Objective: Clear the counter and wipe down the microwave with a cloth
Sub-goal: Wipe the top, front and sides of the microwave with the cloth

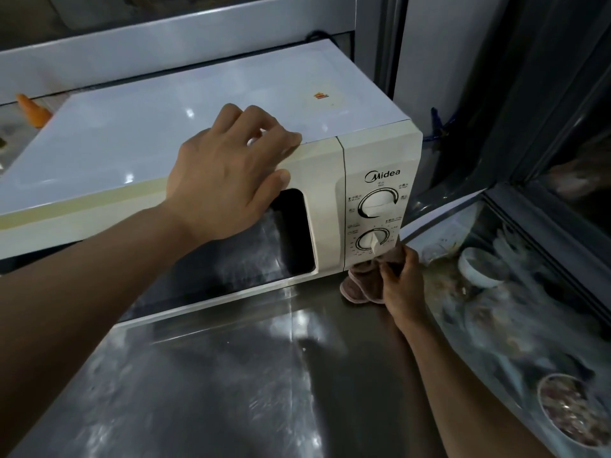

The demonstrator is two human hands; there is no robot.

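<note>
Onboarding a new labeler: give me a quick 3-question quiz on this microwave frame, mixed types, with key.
1. True or false: the left hand rests on the microwave at its top front edge.
2. What do the right hand fingers grip? A) pinkish-brown cloth B) sponge C) lower dial
3. Fill in: the cloth sits at the microwave's lower ____ front corner, below the control panel, seen from the camera.

Key: 1 true; 2 A; 3 right.
</note>
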